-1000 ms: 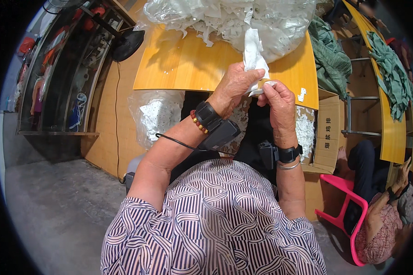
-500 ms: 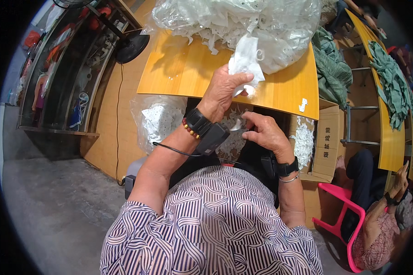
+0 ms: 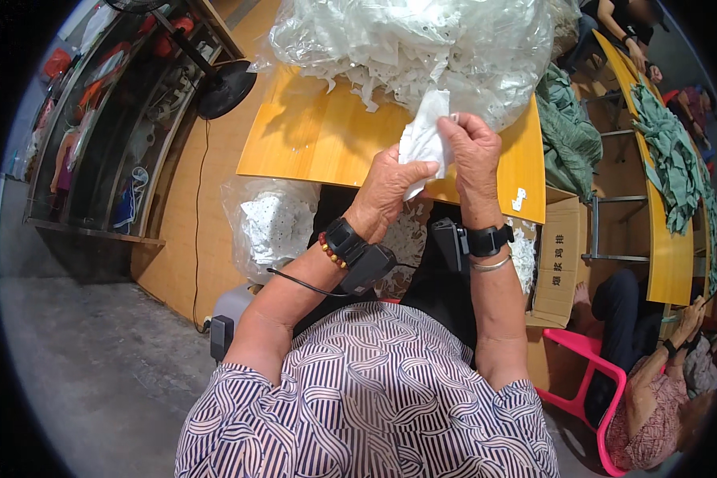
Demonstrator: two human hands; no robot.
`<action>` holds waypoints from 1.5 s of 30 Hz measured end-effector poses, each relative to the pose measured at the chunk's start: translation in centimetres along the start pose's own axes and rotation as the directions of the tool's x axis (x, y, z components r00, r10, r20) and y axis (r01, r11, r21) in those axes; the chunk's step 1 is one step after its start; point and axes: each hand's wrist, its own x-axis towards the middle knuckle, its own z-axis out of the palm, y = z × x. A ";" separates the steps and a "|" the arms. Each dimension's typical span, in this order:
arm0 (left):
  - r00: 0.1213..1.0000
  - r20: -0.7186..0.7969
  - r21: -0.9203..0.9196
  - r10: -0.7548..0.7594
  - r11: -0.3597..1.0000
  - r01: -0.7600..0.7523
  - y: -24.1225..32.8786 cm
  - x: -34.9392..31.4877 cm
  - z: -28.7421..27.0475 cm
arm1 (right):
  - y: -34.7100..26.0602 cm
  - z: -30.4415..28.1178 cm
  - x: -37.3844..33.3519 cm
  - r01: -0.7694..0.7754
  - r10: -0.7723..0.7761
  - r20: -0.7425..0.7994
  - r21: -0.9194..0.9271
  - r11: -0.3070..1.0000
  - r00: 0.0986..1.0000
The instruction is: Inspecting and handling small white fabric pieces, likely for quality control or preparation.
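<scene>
Both hands are raised over the near edge of an orange-yellow table (image 3: pixel 311 143). My left hand (image 3: pixel 386 187) pinches the lower part of a small white fabric piece (image 3: pixel 422 139). My right hand (image 3: pixel 472 151) grips the same piece at its upper right corner. A large clear plastic bag full of white fabric pieces (image 3: pixel 414 44) lies on the table just beyond the hands. Each wrist carries a black strapped device, and a cable runs from the left one.
A second clear bag of white pieces (image 3: pixel 271 227) sits under the table on the left, and a cardboard box (image 3: pixel 558 255) on the right. A black fan base (image 3: pixel 225 88) stands far left. A pink chair (image 3: pixel 589 382) and another seated person (image 3: pixel 653 390) are at right. Green cloth (image 3: pixel 566 131) lies on neighbouring tables.
My right hand dropped toward my lap half a second ago and has come back up to grip the white piece. The piece is now held lower, in front of the bag.
</scene>
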 end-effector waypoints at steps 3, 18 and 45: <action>1.000 -0.009 -0.048 -0.005 0.999 0.005 0.5 0.0 0.0 | -0.3 -0.7 -0.2 -0.108 0.112 -0.209 0.034 0.994 0.971; 0.982 0.001 0.173 0.189 0.967 -0.186 2.1 -0.9 -1.4 | -2.0 -3.8 -2.8 0.071 0.330 0.567 -0.570 0.818 0.755; 0.936 -0.015 0.082 0.352 0.933 -0.349 4.3 5.5 1.0 | -2.9 0.9 4.7 -0.186 0.180 0.114 0.045 0.982 0.977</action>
